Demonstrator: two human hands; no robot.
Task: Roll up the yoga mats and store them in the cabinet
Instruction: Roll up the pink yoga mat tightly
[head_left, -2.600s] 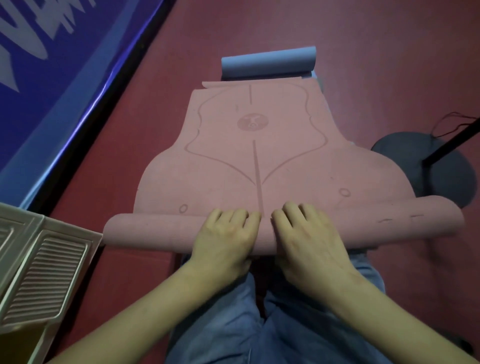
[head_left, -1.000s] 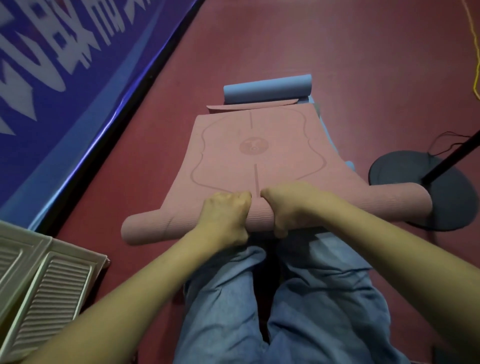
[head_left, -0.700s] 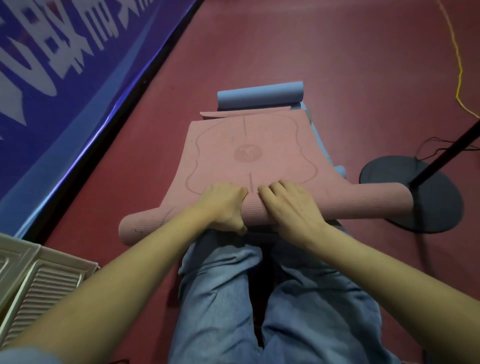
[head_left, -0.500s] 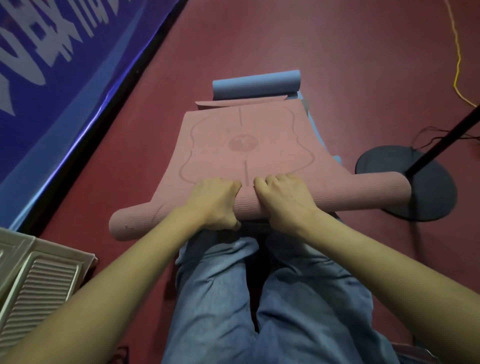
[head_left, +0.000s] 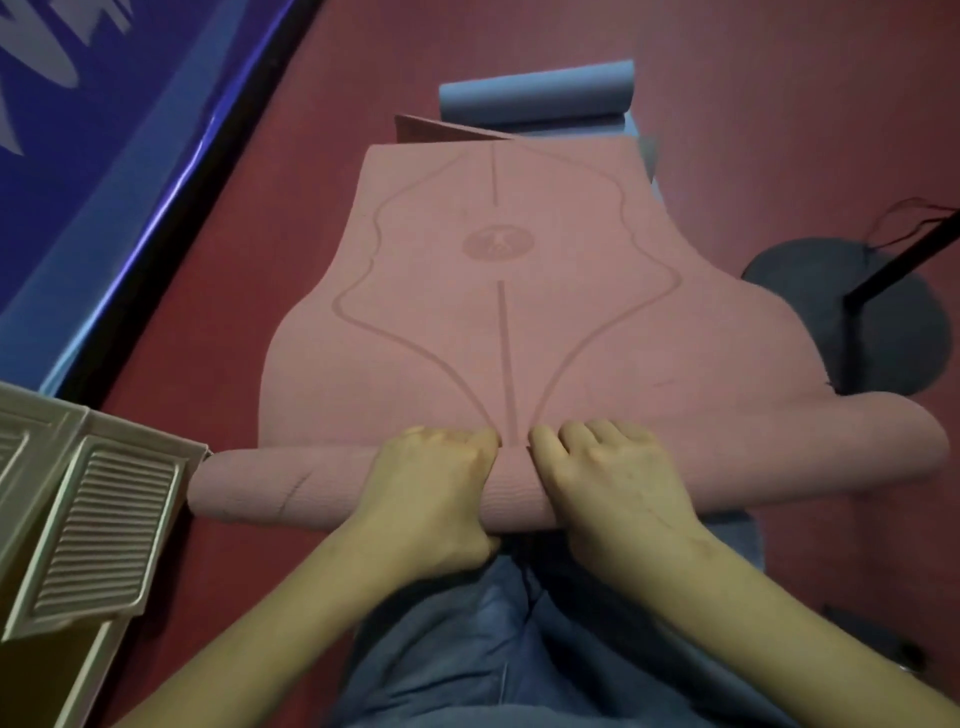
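Both gripping the roll (head_left: 519, 483) mid-span: left hand (head_left: 431, 499), right hand (head_left: 613, 488). Could telescope or loosen outboard of either hand, ends unsupported.

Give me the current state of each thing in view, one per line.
Pink mat: partly rolled at the near end, the rest flat on the floor.
Blue mat: far end rolled, the rest lying under the pink mat.
Left hand: fingers curled over the pink roll.
Right hand: fingers curled over the pink roll.
Cabinet door: open, beside the roll's left end.
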